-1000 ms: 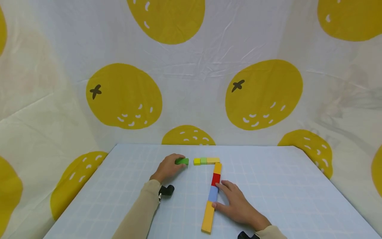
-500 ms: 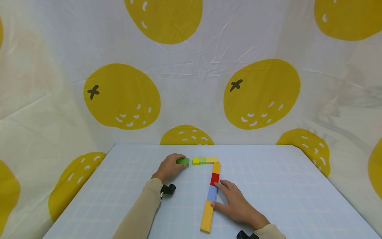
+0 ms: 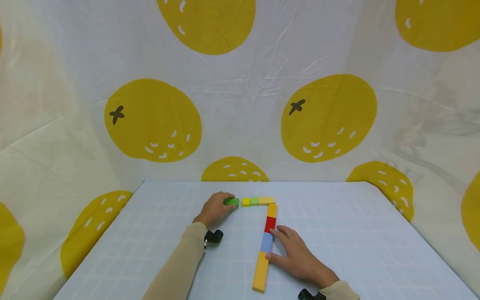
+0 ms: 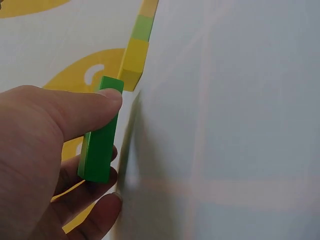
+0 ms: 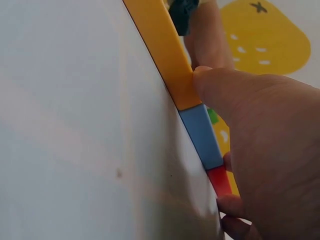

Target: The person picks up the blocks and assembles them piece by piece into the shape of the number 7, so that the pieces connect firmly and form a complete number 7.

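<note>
My left hand (image 3: 214, 209) pinches a green block (image 4: 100, 147) between thumb and fingers, just left of a yellow cube (image 3: 246, 202). A small gap separates the two in the head view. The cube ends a short row with a light green cube (image 3: 254, 201) and a pale yellow block (image 3: 266, 201). From that row's right end another runs toward me: an orange block (image 3: 271, 210), a red block (image 3: 270, 225), a blue block (image 3: 266, 242) and a long orange block (image 3: 260, 273). Along its right side rests my right hand (image 3: 301, 259), thumb at the long orange block, fingertips near the red.
The table (image 3: 356, 225) wears a pale blue checked cloth. Behind it hangs a white curtain (image 3: 240, 121) printed with big yellow fruit. A black wrist camera (image 3: 214, 236) sits on the left wrist, another (image 3: 310, 295) on the right.
My left hand has shifted slightly right with the green block, narrowing the gap to the yellow cube. The right hand stays in place along the long row.
</note>
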A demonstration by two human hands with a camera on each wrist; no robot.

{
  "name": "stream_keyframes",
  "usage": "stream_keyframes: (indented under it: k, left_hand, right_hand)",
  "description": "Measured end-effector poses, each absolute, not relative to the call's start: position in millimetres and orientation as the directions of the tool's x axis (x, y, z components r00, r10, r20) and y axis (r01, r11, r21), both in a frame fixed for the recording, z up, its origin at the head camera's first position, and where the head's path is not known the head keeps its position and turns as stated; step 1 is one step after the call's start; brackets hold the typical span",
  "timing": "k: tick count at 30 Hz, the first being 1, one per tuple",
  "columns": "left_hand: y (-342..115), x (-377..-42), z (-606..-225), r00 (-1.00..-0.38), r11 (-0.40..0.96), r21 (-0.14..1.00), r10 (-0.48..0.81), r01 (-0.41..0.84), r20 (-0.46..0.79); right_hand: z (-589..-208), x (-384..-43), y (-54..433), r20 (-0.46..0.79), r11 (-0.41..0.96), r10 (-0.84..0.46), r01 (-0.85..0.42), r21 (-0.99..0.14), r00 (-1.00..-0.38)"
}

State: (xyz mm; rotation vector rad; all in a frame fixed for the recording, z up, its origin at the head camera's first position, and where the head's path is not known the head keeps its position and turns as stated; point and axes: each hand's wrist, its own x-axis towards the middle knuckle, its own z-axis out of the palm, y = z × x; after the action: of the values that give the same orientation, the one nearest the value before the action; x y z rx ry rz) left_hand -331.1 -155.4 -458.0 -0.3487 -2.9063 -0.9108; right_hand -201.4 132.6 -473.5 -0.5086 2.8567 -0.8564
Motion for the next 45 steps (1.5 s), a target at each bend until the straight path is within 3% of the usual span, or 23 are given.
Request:
stream_keyframes:
  k: [45]
  left_hand:
    - [-144.3, -333.5, -455.3, -0.974, 0.850, 0.476, 0.195, 0.227, 0.115]
  right_hand:
    - [-476.0, -202.1, 132.8, -0.017, 0.789, -0.342, -0.278, -0.548, -0.940]
